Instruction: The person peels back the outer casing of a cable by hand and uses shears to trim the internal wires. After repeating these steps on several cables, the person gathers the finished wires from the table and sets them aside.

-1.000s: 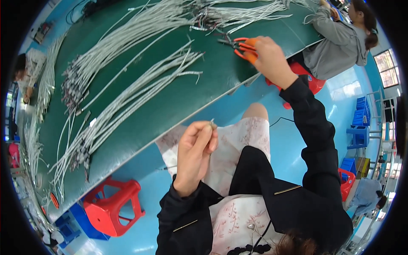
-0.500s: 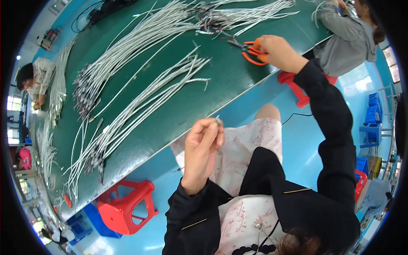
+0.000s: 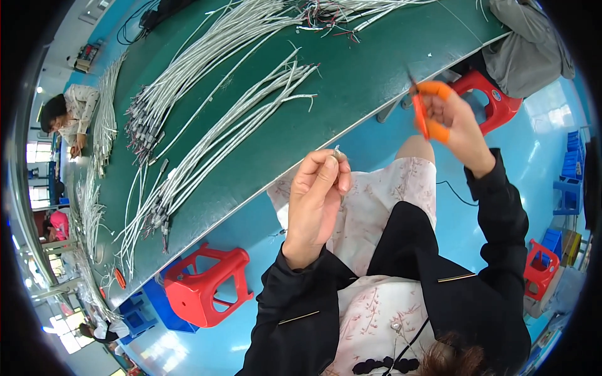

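My left hand (image 3: 316,194) is raised over my lap, its fingertips pinched on the end of a thin wire (image 3: 337,152) whose small metal tip sticks up above them. My right hand (image 3: 453,122) is off the table's near edge, gripping orange-handled scissors (image 3: 421,113) with the blades pointing up. The two hands are apart, the scissors to the right of the wire. Beyond them on the green table (image 3: 351,81) lies a bundle of white cables (image 3: 232,135).
More white cable bundles (image 3: 207,56) run along the table's far side. A red stool (image 3: 210,285) stands at lower left, another red stool (image 3: 492,100) at upper right beside a person in grey (image 3: 527,37). Another person (image 3: 69,113) works at the far left.
My right hand has come back from the table's far side with the scissors, toward me. My left hand stays over my lap, still pinching the wire.
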The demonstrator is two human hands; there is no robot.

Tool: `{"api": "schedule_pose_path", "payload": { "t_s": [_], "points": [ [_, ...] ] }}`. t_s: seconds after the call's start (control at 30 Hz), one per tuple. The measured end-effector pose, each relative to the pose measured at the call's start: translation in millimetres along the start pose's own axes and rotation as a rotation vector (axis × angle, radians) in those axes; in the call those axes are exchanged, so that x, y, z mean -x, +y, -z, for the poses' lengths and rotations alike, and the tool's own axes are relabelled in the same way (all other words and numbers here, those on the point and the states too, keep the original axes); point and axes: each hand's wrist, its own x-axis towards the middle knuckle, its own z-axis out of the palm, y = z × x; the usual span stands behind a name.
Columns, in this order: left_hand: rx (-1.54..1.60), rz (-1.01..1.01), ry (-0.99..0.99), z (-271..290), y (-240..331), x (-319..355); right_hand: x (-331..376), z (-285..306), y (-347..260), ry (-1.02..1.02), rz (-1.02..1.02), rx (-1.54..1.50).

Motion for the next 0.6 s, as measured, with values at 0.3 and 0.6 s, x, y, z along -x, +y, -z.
{"api": "schedule_pose_path", "payload": {
  "t_s": [0.3,0.6],
  "points": [
    [-0.030,-0.002,-0.042,-7.4,-7.9,0.7,32.0,-14.9,-17.4,-0.304,-0.319,-0.118],
    [-0.191,-0.123,-0.022,-12.0,-11.8,7.9,43.6,-18.5,-23.8,-0.407,-0.137,0.367]
  ]
}}
